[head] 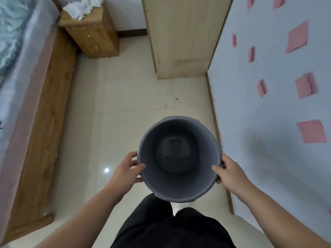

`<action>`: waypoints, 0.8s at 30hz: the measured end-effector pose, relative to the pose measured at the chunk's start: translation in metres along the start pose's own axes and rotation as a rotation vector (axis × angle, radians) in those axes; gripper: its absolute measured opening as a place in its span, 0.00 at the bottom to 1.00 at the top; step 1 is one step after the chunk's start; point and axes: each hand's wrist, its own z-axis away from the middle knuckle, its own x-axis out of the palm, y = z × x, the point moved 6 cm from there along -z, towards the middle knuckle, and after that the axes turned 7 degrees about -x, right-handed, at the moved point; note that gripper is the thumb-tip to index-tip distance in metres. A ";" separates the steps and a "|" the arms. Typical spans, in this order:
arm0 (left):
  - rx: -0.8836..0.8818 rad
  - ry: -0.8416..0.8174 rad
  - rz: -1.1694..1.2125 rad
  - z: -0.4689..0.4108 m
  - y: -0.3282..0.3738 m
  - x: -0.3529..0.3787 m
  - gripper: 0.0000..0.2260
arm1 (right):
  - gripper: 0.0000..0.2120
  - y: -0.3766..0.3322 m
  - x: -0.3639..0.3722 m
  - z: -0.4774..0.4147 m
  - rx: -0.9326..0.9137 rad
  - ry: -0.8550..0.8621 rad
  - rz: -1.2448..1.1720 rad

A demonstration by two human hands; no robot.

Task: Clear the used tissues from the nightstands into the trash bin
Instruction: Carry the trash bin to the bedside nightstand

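Note:
I hold a round grey trash bin in front of me above the floor, and its inside looks bare. My left hand grips its left rim with the thumb over the edge. My right hand grips the right rim the same way. Far ahead at the upper left stands a wooden nightstand beside the bed. A heap of crumpled white tissues lies on its top, partly cut off by the frame edge.
A bed with a wooden frame runs along the left. A tall pale wooden cabinet stands ahead at centre right. A white wall with pink squares closes the right side. Beige tiled floor lies between.

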 end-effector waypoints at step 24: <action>-0.037 0.204 0.423 -0.062 -0.027 -0.324 0.14 | 0.10 -0.305 0.251 -0.155 -0.273 -0.296 0.287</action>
